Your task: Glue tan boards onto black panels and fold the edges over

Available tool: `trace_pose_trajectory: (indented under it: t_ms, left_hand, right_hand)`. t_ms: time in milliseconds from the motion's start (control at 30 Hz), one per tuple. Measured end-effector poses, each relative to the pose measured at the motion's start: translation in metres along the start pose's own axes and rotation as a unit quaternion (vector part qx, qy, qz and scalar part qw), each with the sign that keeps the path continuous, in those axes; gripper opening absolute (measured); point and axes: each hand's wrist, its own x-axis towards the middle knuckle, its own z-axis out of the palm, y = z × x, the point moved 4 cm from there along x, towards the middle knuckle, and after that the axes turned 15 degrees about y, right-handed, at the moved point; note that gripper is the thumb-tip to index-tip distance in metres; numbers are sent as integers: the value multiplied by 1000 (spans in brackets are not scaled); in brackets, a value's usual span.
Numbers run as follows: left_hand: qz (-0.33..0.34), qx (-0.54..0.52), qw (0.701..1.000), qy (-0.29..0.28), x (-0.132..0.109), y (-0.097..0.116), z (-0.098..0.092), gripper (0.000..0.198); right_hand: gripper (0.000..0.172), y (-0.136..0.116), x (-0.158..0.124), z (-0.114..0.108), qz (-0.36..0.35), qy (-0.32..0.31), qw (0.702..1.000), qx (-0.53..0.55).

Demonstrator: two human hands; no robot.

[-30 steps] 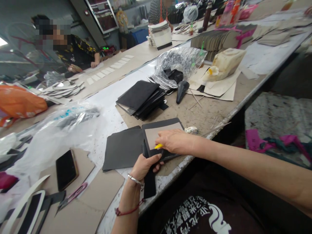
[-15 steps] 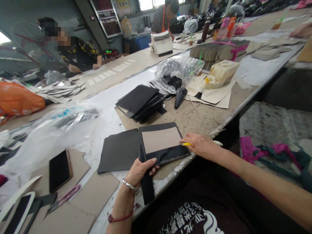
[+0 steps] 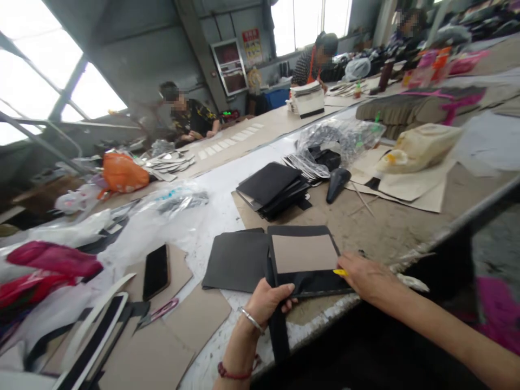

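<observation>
At the table's near edge lies a black sheet piece [image 3: 309, 283] with a beige board [image 3: 304, 253] on it. My left hand [image 3: 270, 300] pinches its lower left corner, thumb on top and fingers beneath. A black strip [image 3: 278, 336] hangs past that hand over the edge. My right hand [image 3: 361, 273] is closed at the piece's right side around a small yellow tool [image 3: 340, 272]; its exact kind is hidden by the fingers. Left of the piece lie flat dark grey panels [image 3: 235, 261]. Behind stands a stack of black panels [image 3: 270, 187].
A dark pointed object [image 3: 338, 184], a plastic bag [image 3: 345, 141] and a yellowed jug [image 3: 422, 149] lie farther back. To the left are a phone [image 3: 156, 272], pink-handled scissors [image 3: 162, 310] and beige boards [image 3: 150, 352]. Co-workers [image 3: 189, 116] sit across the table.
My view has swung left and up, so the scene sits farther right and lower. Both hands keep nearly the same places on the black piece.
</observation>
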Motion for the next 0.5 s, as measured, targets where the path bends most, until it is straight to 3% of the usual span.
trace_pose_trajectory:
  t_ms: [233, 400, 500]
  left_hand:
    - [11, -15, 1000, 10, 2, 4, 4, 34]
    - [3, -14, 1000, 10, 4, -2, -1, 32]
    - [-13, -15, 1000, 7, 7, -6, -3, 29]
  right_hand:
    - [15, 5, 2, 5, -51, 102, 993, 30]
    - [10, -14, -5, -21, -20, 72, 996, 42]
    - [10, -25, -2, -33, -18, 89, 994, 63]
